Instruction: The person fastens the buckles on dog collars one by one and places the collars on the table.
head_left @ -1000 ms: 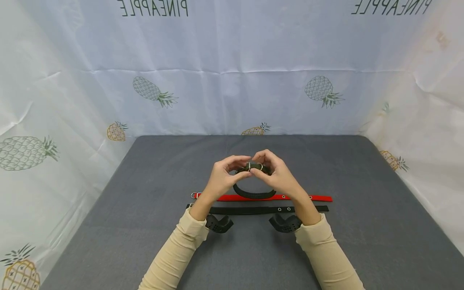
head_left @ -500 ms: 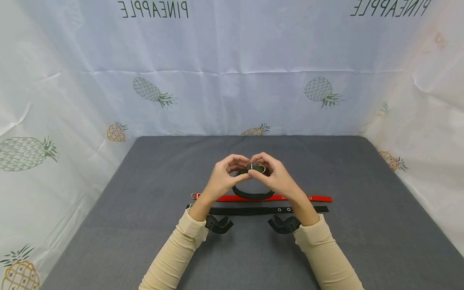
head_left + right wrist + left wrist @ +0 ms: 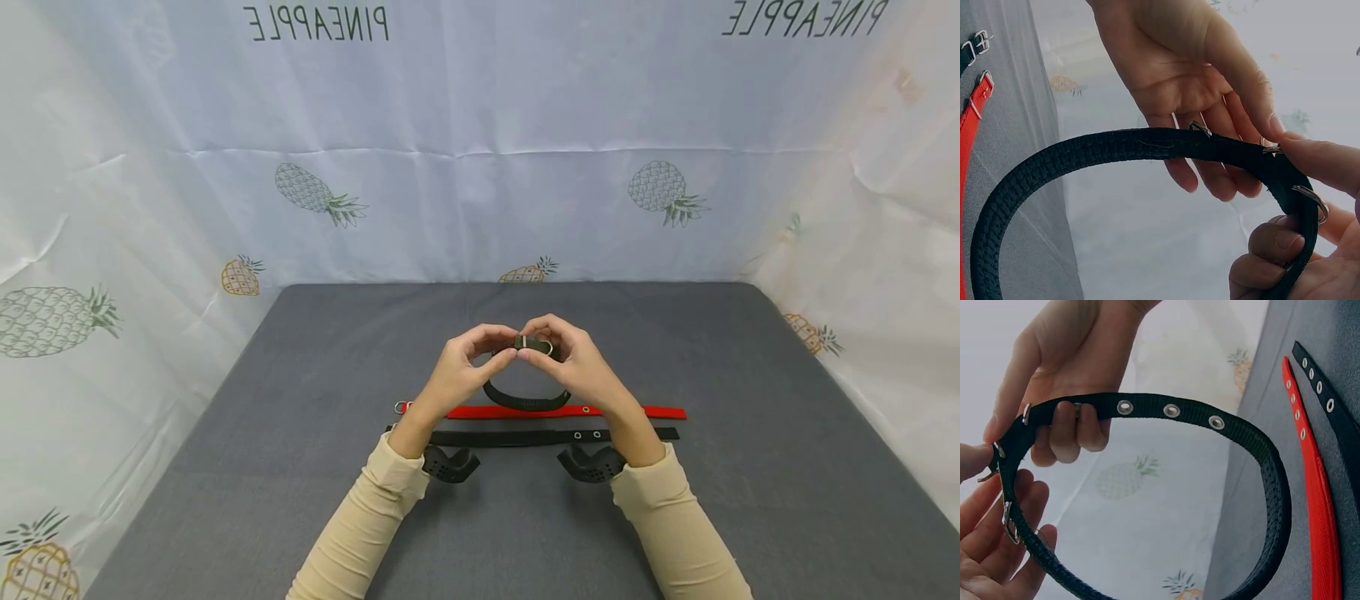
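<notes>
A dark green-black dog collar (image 3: 527, 403) is bent into a loop, its lower part hanging between my hands above the table. My left hand (image 3: 471, 360) pinches it near the buckle (image 3: 999, 451), thumb in front, other fingers behind the band. My right hand (image 3: 573, 358) holds the strap end, thumb tip close to the left thumb, fingers curled round the band in the right wrist view. Metal eyelets (image 3: 1171, 410) line the strap, and a metal keeper (image 3: 1027, 414) circles it beside the right thumb. A D-ring (image 3: 1011, 526) sits near my left fingers.
A red collar (image 3: 517, 412) and a black collar (image 3: 495, 437) lie flat and parallel across the grey table (image 3: 315, 500), below the hands. Black wrist mounts (image 3: 450, 465) hang under both forearms. A pineapple-print curtain (image 3: 465, 208) stands behind the table.
Both hands stay in nearly the same spot. The collar turns and shifts slightly between the fingertips, its buckle area moving a little rightward, with the thumbs drawn close together at it.
</notes>
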`<state>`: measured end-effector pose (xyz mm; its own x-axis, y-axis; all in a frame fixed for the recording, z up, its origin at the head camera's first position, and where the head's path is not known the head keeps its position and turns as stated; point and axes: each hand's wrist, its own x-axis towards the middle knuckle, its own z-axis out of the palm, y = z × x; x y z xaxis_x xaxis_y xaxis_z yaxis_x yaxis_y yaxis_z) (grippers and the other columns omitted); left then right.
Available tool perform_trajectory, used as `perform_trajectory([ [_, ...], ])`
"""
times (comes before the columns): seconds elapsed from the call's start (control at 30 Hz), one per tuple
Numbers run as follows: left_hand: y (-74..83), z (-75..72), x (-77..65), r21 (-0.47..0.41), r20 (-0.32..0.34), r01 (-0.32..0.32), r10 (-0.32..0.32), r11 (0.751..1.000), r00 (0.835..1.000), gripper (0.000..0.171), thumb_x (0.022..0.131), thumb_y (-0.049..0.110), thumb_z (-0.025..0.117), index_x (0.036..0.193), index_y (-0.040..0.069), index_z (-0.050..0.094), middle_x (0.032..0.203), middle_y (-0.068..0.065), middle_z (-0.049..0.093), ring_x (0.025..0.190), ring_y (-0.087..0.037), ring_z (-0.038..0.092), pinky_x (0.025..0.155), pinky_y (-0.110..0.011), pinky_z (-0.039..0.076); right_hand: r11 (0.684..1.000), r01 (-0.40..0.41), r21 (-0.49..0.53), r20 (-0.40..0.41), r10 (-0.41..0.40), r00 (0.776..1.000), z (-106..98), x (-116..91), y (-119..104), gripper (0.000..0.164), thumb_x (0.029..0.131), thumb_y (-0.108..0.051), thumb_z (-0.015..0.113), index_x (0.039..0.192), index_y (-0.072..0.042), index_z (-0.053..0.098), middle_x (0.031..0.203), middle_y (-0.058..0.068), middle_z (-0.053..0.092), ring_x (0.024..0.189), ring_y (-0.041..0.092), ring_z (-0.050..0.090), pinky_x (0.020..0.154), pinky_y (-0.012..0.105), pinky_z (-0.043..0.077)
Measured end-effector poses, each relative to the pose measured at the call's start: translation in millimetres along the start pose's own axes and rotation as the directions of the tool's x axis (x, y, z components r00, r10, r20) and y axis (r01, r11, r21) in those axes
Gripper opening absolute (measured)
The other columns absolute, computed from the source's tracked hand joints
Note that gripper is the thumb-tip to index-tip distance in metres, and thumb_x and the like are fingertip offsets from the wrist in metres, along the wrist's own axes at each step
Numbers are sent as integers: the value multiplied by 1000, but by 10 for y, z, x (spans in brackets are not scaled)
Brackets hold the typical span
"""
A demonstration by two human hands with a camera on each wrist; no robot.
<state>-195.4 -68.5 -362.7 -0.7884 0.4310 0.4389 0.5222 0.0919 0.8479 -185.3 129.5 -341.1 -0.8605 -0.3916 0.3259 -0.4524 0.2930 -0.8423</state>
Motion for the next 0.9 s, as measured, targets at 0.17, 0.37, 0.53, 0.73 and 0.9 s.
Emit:
perform_trajectory([
  [0.17,-1,21,0,17,-37,-12,13,1000,999,24,93,6,62,115,-2,62,115,-21,65,106,-28,65,97,-36,53,1000,-16,22,1,16,1000,1,3,-5,26,90,-8,66,113,-1,57,108,20,62,79,4,55,63,23,38],
  [0.37,-12,38,6,15,-51,-29,30,999,998,21,91,3,63,112,-2,63,111,-21,65,100,-21,65,94,-35,54,999,-36,19,0,36,999,1,4,-6,26,90,-8,67,113,0,58,109,19,61,76,6,52,62,23,38],
  [0.53,-31,46,11,31,-61,-54,56,998,997,20,91,2,63,110,-2,63,109,-21,65,98,-21,65,93,-36,54,999,-31,15,3,31,1000,-3,6,-2,25,90,-7,67,113,0,58,109,19,60,77,6,51,63,22,38],
  [0.73,-34,50,11,52,-79,-102,105,993,991,17,90,0,63,107,-1,63,105,-19,63,97,-17,65,90,-27,55,1000,9,13,-5,-9,1000,2,3,6,24,89,-6,68,110,1,60,106,17,55,81,4,55,68,20,43],
  [0.9,-41,28,14,57,-104,-117,123,991,987,16,89,-1,63,104,-2,62,103,-19,62,98,-16,65,90,-33,56,998,20,51,15,-20,1000,10,10,24,24,90,-5,65,112,2,58,110,18,59,93,-1,59,82,18,50],
])
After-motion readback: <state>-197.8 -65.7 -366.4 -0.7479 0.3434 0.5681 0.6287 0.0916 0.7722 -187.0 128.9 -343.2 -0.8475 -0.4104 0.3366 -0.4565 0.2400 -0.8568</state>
